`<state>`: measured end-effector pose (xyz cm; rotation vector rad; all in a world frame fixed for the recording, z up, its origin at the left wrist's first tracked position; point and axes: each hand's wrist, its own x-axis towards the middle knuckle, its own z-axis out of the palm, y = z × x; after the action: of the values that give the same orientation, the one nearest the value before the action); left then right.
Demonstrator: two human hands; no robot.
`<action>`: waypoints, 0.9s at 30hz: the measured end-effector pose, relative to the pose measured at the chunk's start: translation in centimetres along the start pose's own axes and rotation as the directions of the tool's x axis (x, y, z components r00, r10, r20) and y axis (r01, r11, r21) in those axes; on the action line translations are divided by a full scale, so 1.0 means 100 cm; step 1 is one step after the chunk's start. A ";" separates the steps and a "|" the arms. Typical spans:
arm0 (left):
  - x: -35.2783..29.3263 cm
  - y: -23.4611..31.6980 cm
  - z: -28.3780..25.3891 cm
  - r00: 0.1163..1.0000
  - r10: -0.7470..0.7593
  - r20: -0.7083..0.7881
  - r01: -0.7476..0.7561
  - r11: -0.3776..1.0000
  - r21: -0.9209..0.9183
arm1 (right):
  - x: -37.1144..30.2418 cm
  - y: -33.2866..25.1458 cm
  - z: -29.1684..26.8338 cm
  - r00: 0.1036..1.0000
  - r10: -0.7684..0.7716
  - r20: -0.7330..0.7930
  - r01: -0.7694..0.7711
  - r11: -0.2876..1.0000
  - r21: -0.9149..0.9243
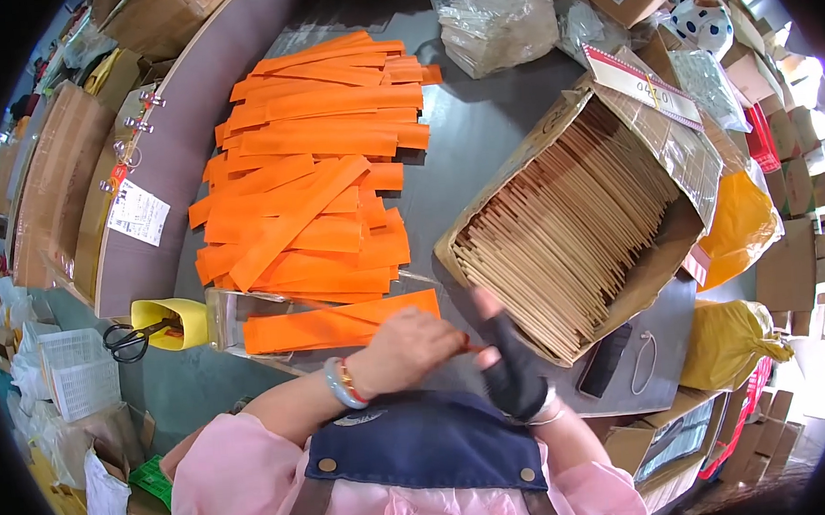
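Close in front of my body, my left hand (411, 350) is closed, its fingers bent toward the right. A small, thin, reddish-brown piece (468, 347) shows between the two hands, too blurred to name. My right hand (514, 369), in a black glove with bare fingertips, is beside it, smeared by motion; its grip is unclear. Just beyond my left hand lies a short stack of flat orange strips (341, 322) at a clear tray (229, 316). A large pile of orange strips (300, 189) spreads behind it. Right of my hands, an open cardboard box (459, 245) holds many thin wooden sticks (571, 224).
A dark phone (606, 359) lies by the box's near corner. At left, black-handled scissors (129, 341) stand in a yellow holder (185, 323) by an upright grey panel (164, 131). A clear plastic bag (495, 26) sits at the back; another person (703, 13) is far right.
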<state>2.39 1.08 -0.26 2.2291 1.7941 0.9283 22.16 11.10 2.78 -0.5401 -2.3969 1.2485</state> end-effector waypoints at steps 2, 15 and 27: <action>0.011 -0.011 -0.007 0.990 0.030 -0.141 -0.018 0.996 0.089 | 0.006 0.000 -0.004 0.996 0.082 -0.041 -0.081 0.996 0.031; -0.042 -0.054 0.043 0.956 -0.266 -0.126 0.257 0.963 -0.084 | -0.013 0.108 -0.039 0.964 0.158 -0.215 -0.266 0.550 -0.792; -0.051 -0.056 0.035 0.944 -0.328 -0.041 0.305 0.912 -0.275 | -0.008 0.041 -0.048 0.994 0.108 0.015 -0.067 0.713 -0.698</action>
<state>-0.94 -1.09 -7.55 1.6973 1.8646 1.1297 25.89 16.15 1.74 -0.8418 -2.8827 0.3171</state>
